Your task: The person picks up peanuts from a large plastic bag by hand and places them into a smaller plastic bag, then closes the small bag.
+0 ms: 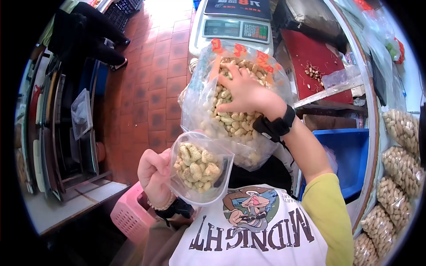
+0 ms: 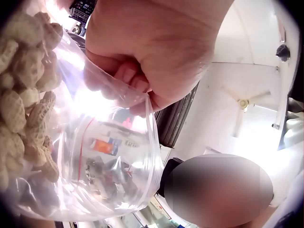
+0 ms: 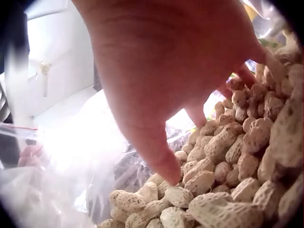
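My left hand [image 1: 154,175] grips the edge of a small clear zip bag [image 1: 225,175], its fingers curled at the rim in the left wrist view. Unshelled peanuts [image 1: 195,170] partly fill this bag, and its mouth hangs apart. My right hand [image 1: 245,91] reaches into a large clear plastic bag [image 1: 194,104] with orange-red printing. Its fingers are spread, with the fingertips down among loose peanuts [image 1: 233,124]. Thumb and fingers touch the peanuts [image 3: 218,166] in the right wrist view, and none sits gripped between them. The small bag is just below the large one, close to my chest.
A white digital scale [image 1: 271,46] stands beyond the large bag. On the right are a red board [image 1: 296,55] with scattered bits, a blue bin [image 1: 361,155] and filled peanut bags [image 1: 395,195]. A pink basket [image 1: 126,212] is at lower left; a person's dark-clothed legs [image 1: 100,33] show behind.
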The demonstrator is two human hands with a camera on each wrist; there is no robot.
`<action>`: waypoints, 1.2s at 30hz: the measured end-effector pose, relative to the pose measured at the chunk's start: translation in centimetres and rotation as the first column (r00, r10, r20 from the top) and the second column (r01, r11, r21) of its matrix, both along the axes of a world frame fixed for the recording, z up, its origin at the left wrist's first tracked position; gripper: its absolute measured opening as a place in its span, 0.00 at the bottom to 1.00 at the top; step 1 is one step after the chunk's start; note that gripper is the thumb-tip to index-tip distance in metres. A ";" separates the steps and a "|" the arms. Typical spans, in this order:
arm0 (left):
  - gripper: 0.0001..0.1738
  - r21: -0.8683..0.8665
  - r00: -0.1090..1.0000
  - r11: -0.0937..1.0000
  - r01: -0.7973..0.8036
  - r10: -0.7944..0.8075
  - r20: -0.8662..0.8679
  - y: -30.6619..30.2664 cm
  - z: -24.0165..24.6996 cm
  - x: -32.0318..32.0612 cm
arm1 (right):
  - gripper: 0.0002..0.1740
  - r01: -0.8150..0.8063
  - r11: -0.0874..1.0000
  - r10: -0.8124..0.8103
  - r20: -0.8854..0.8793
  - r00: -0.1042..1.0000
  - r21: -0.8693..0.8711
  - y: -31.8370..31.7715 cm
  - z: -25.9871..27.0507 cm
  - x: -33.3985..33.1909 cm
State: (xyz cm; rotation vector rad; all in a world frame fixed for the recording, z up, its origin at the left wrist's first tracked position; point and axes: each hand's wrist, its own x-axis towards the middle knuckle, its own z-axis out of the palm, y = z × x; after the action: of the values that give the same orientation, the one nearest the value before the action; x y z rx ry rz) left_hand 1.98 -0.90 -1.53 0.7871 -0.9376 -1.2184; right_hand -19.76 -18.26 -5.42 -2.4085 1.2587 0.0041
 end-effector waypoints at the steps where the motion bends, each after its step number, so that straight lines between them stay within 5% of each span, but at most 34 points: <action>1: 0.10 0.000 1.000 1.000 0.003 -0.003 0.001 0.0 0.1 -0.1 | 0.48 -0.029 0.999 0.029 -0.008 1.000 0.021 0.5 -0.4 0.0; 3: 0.09 0.029 1.000 1.000 -0.012 0.012 -0.014 0.1 0.4 -0.2 | 0.44 -0.044 0.999 0.043 0.027 0.999 0.014 1.4 -0.9 -0.1; 5: 0.09 0.033 1.000 0.999 -0.011 0.012 -0.024 0.3 0.3 -0.1 | 0.42 -0.209 0.954 0.195 0.086 0.977 0.215 2.3 -0.3 -0.5; 9: 0.09 0.046 1.000 0.999 0.004 -0.004 0.000 0.4 0.3 0.1 | 0.37 -0.212 0.973 0.206 0.072 0.976 0.089 4.6 -0.3 -0.8; 13: 0.08 0.070 0.999 0.997 0.018 -0.021 0.043 0.4 0.2 0.5 | 0.35 -0.271 0.938 0.275 0.011 0.961 0.214 5.1 1.0 -1.3; 19: 0.08 0.054 0.998 0.998 0.043 -0.045 0.046 0.4 -0.3 0.7 | 0.33 -0.211 0.955 0.156 0.254 0.954 0.208 6.3 -0.7 -2.4; 29: 0.07 0.076 0.999 0.997 0.018 -0.022 0.050 0.6 -0.2 0.6 | 0.34 -0.203 0.952 0.173 0.144 0.974 0.227 5.4 -0.2 -1.5; 35: 0.07 0.084 0.998 0.996 0.035 -0.040 0.053 0.5 -0.1 0.4 | 0.34 -0.010 0.977 -0.090 0.458 0.884 0.213 3.5 -1.7 -1.9; 36: 0.07 0.082 0.996 0.996 0.039 -0.045 0.072 0.4 -0.1 0.3 | 0.33 0.035 0.840 -0.370 0.522 0.769 0.542 3.0 -0.9 -2.0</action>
State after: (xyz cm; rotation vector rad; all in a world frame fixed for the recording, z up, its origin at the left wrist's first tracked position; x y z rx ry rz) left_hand 2.32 -0.48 -1.61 0.8845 -0.9742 -1.2774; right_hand -21.80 -15.26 -6.33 -1.5973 1.0325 -0.4304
